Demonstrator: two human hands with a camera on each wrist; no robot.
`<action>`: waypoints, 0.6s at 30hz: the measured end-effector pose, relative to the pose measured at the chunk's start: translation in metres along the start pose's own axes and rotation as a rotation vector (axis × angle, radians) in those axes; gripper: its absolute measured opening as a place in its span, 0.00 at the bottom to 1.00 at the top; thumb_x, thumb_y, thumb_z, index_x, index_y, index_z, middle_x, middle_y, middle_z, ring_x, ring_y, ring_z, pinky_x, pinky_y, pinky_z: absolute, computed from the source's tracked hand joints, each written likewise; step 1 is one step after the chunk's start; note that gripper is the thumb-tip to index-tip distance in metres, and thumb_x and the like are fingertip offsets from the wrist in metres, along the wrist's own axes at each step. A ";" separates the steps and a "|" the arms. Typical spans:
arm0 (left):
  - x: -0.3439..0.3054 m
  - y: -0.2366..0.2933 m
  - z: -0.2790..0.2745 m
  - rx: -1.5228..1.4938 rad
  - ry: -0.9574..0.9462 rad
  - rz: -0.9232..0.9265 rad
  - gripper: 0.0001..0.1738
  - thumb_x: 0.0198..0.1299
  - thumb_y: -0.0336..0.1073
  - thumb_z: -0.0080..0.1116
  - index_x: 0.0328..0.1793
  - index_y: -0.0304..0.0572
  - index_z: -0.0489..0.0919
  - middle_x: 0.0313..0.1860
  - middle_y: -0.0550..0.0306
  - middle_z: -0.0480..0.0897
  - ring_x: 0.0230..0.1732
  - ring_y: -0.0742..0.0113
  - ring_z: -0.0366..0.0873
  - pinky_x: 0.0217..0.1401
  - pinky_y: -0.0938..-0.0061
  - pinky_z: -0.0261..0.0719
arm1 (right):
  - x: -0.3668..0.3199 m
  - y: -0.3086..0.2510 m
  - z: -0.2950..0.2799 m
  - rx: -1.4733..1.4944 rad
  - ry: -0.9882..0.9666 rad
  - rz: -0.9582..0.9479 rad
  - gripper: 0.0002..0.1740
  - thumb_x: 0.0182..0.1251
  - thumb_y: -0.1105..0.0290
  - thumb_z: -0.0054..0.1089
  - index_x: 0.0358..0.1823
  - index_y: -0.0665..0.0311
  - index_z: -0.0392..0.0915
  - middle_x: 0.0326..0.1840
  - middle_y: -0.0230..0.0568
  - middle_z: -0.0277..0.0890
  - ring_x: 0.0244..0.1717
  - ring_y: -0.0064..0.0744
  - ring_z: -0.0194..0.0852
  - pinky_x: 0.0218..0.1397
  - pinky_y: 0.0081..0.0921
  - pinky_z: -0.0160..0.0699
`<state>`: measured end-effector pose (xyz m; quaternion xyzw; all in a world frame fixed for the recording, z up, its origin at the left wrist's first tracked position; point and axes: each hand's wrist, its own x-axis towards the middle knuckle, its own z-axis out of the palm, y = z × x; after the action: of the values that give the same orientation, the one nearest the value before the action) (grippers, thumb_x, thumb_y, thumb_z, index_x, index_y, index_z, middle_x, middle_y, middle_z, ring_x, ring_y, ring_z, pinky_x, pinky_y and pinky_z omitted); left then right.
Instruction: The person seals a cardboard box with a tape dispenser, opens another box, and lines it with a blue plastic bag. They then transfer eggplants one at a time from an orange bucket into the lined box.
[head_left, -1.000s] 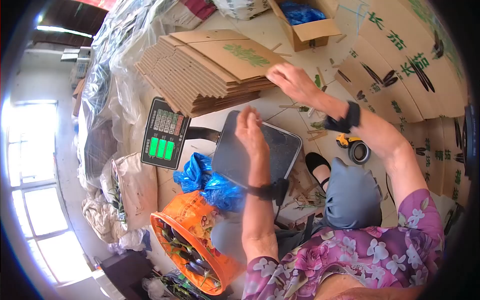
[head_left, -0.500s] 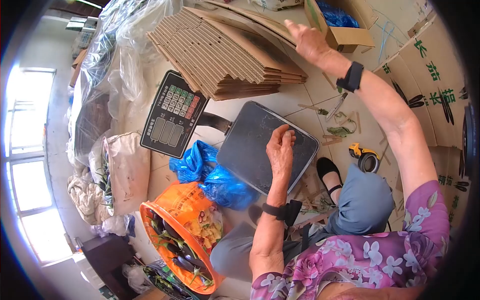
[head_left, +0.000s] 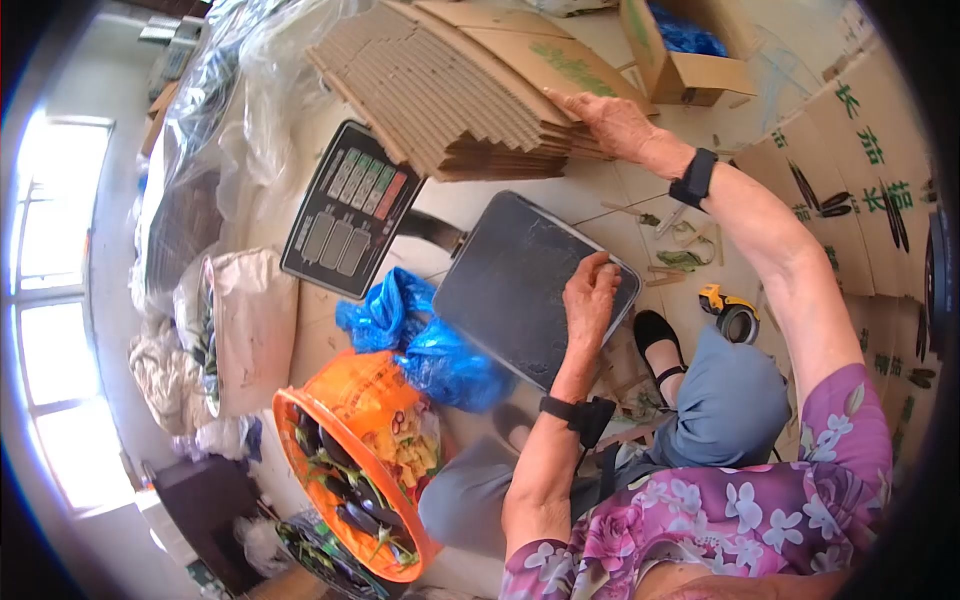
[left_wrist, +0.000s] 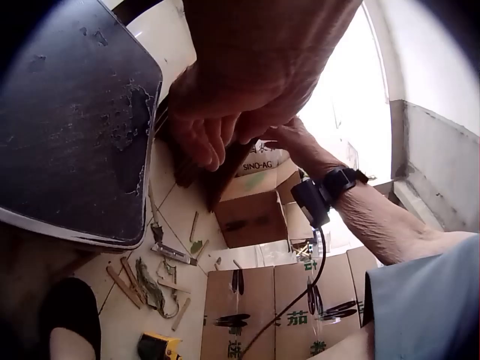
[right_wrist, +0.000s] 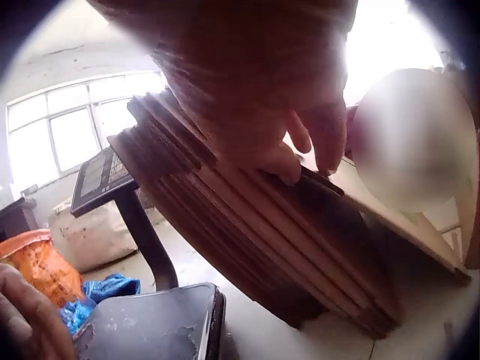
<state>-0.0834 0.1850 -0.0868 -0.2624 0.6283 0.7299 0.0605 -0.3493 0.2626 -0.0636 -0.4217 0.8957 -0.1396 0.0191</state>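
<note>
At the near right edge of the stack of flattened cardboard boxes [head_left: 470, 90], my right hand [head_left: 618, 125] pinches the edge of an upper flattened box [right_wrist: 319, 180] between thumb and fingers. Printed green leaves show on the top face of the stack. My left hand [head_left: 590, 295] is loosely curled and holds nothing, over the right side of the dark platform of the scale [head_left: 520, 280]. The scale's display and keypad panel [head_left: 350, 210] stands left of the platform, close to the stack.
An orange tub [head_left: 350, 420] of eggplants stands at lower left beside blue plastic bags [head_left: 440, 360]. A yellow tape dispenser [head_left: 730, 315] and scraps [head_left: 680, 260] lie on the floor. An opened carton [head_left: 700, 75] stands at the back, printed cardboard [head_left: 850, 170] at right.
Half a second ago my right hand held a top sheet raised; now that sheet lies lower on the stack. My left hand has moved right over the platform. The green display digits have gone dark.
</note>
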 end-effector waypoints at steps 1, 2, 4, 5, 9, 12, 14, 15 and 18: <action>0.003 -0.006 0.002 -0.006 0.032 -0.005 0.18 0.70 0.35 0.51 0.60 0.31 0.78 0.46 0.50 0.86 0.44 0.68 0.82 0.47 0.75 0.79 | 0.002 -0.001 -0.001 -0.129 0.045 -0.023 0.48 0.59 0.75 0.60 0.81 0.44 0.49 0.54 0.52 0.76 0.45 0.53 0.82 0.46 0.47 0.83; 0.006 -0.011 0.002 0.010 0.033 0.034 0.18 0.69 0.35 0.52 0.59 0.31 0.79 0.45 0.50 0.86 0.42 0.68 0.83 0.46 0.75 0.80 | 0.007 -0.008 0.000 -0.247 0.094 -0.063 0.46 0.61 0.72 0.59 0.80 0.42 0.50 0.50 0.51 0.78 0.38 0.53 0.83 0.40 0.46 0.84; 0.001 -0.021 -0.001 0.078 0.068 0.102 0.16 0.66 0.34 0.54 0.56 0.33 0.80 0.40 0.49 0.87 0.38 0.69 0.84 0.44 0.74 0.81 | 0.009 -0.012 -0.002 -0.184 0.237 -0.121 0.39 0.62 0.66 0.60 0.77 0.43 0.58 0.52 0.54 0.77 0.40 0.55 0.83 0.39 0.46 0.83; 0.001 -0.022 0.000 0.134 0.097 0.137 0.16 0.65 0.34 0.55 0.55 0.33 0.81 0.37 0.49 0.87 0.35 0.68 0.84 0.42 0.73 0.81 | 0.010 -0.012 -0.006 -0.250 0.239 -0.141 0.40 0.60 0.64 0.63 0.75 0.44 0.59 0.54 0.54 0.76 0.45 0.54 0.82 0.43 0.45 0.83; 0.003 -0.037 0.008 0.242 0.145 0.239 0.17 0.62 0.34 0.55 0.54 0.31 0.80 0.33 0.43 0.86 0.36 0.55 0.86 0.45 0.65 0.81 | 0.019 -0.008 0.019 -0.231 0.346 -0.194 0.39 0.62 0.74 0.61 0.74 0.49 0.58 0.59 0.48 0.74 0.54 0.52 0.78 0.54 0.45 0.81; -0.007 -0.026 0.006 0.139 0.129 0.226 0.17 0.62 0.34 0.56 0.53 0.29 0.81 0.34 0.40 0.86 0.37 0.51 0.86 0.46 0.63 0.81 | 0.014 -0.016 0.004 -0.189 0.338 -0.083 0.36 0.63 0.76 0.57 0.73 0.46 0.60 0.53 0.49 0.77 0.49 0.54 0.81 0.52 0.47 0.82; -0.005 -0.021 0.004 0.129 0.148 0.225 0.17 0.62 0.34 0.56 0.52 0.28 0.81 0.34 0.40 0.86 0.37 0.52 0.86 0.46 0.64 0.81 | 0.010 -0.012 -0.025 -0.274 0.318 0.113 0.35 0.65 0.78 0.53 0.73 0.42 0.61 0.49 0.50 0.80 0.42 0.57 0.82 0.47 0.46 0.83; -0.002 -0.016 0.004 0.121 0.158 0.225 0.17 0.62 0.34 0.55 0.52 0.28 0.81 0.33 0.40 0.86 0.36 0.54 0.86 0.45 0.64 0.81 | 0.000 -0.010 -0.043 -0.185 0.404 0.064 0.35 0.65 0.79 0.51 0.73 0.40 0.62 0.50 0.49 0.81 0.39 0.54 0.83 0.45 0.44 0.83; -0.007 -0.007 0.000 0.097 0.158 0.283 0.17 0.63 0.33 0.54 0.52 0.28 0.81 0.32 0.41 0.86 0.36 0.56 0.86 0.45 0.66 0.81 | -0.075 -0.056 -0.121 0.159 0.485 0.165 0.36 0.65 0.82 0.46 0.74 0.46 0.61 0.55 0.53 0.80 0.45 0.43 0.85 0.49 0.35 0.82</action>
<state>-0.0741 0.1886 -0.0899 -0.2244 0.6962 0.6772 -0.0799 -0.2772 0.3144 0.0616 -0.2985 0.8917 -0.3044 -0.1519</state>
